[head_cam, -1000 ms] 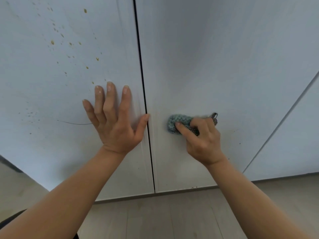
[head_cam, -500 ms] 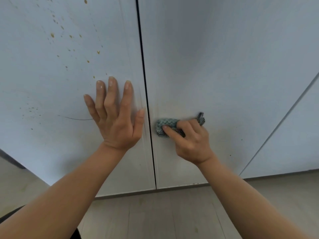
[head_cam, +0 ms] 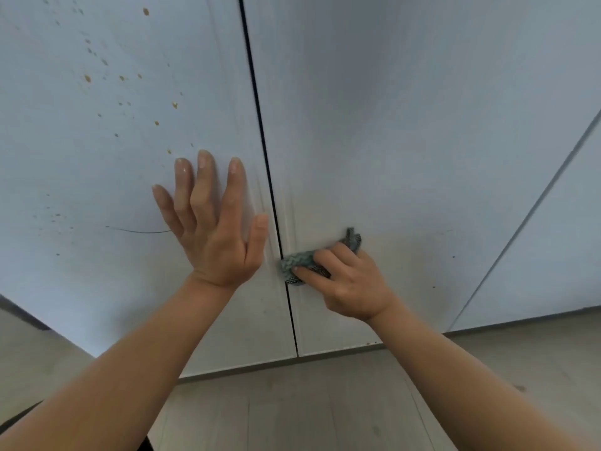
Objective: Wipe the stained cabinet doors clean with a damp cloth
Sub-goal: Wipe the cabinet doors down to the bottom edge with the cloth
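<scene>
Head view: the right hand [head_cam: 353,288] is gripping a bunched grey-green knitted cloth [head_cam: 297,262] and pressing it low on the right cabinet door [head_cam: 406,141], right beside the dark seam [head_cam: 260,125]. The left hand [head_cam: 214,236] is lying flat, fingers straight, on the left cabinet door [head_cam: 81,164], which is showing brown splatter spots [head_cam: 123,78].

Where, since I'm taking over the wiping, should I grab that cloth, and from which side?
Probably the bunched end of the cloth poking out left of the right hand, by the seam. Come from the left and front: the right door backs it, the fingers cover its middle, and only a thin tail shows upper right.
</scene>
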